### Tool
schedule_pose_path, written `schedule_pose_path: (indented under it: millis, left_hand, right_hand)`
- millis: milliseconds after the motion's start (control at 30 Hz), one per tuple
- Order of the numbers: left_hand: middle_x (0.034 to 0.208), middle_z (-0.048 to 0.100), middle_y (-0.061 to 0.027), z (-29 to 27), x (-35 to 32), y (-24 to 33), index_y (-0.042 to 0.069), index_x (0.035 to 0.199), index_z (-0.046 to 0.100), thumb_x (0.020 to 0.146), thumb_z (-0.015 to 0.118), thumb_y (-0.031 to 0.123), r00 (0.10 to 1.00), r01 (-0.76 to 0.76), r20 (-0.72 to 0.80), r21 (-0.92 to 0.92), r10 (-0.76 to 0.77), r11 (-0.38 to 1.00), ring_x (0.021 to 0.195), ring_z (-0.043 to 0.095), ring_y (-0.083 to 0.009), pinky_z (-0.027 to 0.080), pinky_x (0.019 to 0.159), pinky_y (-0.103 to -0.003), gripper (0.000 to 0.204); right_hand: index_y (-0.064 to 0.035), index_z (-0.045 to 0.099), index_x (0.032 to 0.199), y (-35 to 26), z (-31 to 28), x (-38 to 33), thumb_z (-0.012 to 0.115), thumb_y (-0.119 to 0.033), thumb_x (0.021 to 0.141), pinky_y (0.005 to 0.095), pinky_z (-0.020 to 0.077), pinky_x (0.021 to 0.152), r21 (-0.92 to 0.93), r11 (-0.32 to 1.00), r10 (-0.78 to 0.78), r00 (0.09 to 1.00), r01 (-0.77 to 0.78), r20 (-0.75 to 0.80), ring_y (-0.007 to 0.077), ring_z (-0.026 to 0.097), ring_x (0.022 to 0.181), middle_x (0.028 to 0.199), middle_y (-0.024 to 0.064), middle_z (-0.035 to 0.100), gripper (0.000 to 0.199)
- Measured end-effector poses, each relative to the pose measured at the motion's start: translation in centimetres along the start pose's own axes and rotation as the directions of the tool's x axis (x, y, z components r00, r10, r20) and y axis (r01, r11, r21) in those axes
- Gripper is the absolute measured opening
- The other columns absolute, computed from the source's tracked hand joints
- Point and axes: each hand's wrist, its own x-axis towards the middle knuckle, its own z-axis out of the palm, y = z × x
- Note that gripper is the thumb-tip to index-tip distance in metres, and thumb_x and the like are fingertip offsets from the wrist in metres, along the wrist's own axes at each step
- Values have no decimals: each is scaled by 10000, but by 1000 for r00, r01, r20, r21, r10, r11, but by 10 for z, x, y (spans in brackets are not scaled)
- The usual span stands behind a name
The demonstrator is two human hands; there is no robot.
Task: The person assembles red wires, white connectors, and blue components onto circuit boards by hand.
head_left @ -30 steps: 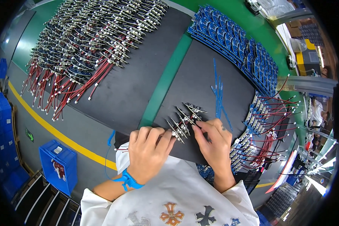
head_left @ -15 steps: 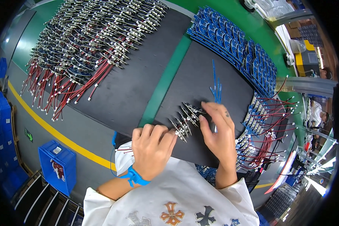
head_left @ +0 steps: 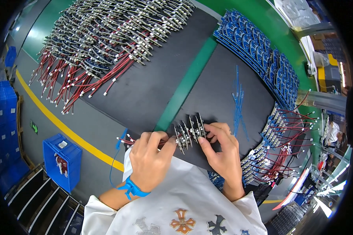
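Observation:
A short row of small circuit boards stands on edge between my hands, over the near part of the black mat. My left hand, with a blue wrist strap, is closed at the row's left end around dark red wires whose white plugs stick out past the knuckles. My right hand pinches the rightmost board between thumb and fingers. Beyond the right hand, thin blue strips lie on the mat. My left fingertips are partly hidden behind the hand.
Many wired boards cover the mat at far left. Stacked blue board panels line the far right, with more wired boards nearer. A green strip crosses between the mats. A blue bin stands on the floor at left.
My right hand has closed on the row's end board, which was leaning and is now more upright. The boards are pushed closer together. My head view has shifted slightly.

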Motion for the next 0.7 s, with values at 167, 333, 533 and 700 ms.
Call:
schedule_pose_path:
  millis: [167, 333, 533, 700]
  left_hand:
    - [889, 612, -50, -6, -18, -4, 41, 859, 684, 654, 755, 26, 989, 147, 2, -112, -148, 983, 682, 568, -198, 463, 586, -327, 217]
    - [865, 640, -70, -9, -24, -12, 22, 876, 672, 660, 748, 6, 994, 98, -31, -93, -101, 991, 692, 567, -218, 463, 595, -337, 231]
    - [833, 611, -87, -37, -10, -35, -23, 918, 640, 672, 700, 2, 993, -14, -120, -130, -2, 991, 712, 546, -258, 448, 616, -350, 254]
    - [812, 618, -101, -48, 36, -79, -6, 862, 641, 656, 711, -62, 925, 16, -379, -2, -15, 1000, 711, 553, -282, 452, 615, -377, 225]
  right_hand:
    - [33, 620, 1014, -5, 10, 2, 690, -17, 767, 328, 506, 635, -33, 995, -97, 994, 98, 51, 280, 622, 740, 935, 141, 600, 262]
    - [33, 649, 980, -12, 17, 6, 695, 16, 728, 348, 503, 660, -119, 963, -235, 969, 243, 83, 282, 615, 772, 925, 118, 599, 257]
    - [39, 648, 1003, -39, 35, 44, 668, 57, 727, 363, 497, 654, -59, 910, -410, 912, 410, 14, 282, 601, 751, 916, 120, 591, 277]
    - [26, 630, 1004, -58, 67, 118, 649, 39, 749, 392, 491, 693, -26, 811, -585, 809, 585, -63, 304, 591, 811, 919, 125, 588, 256]
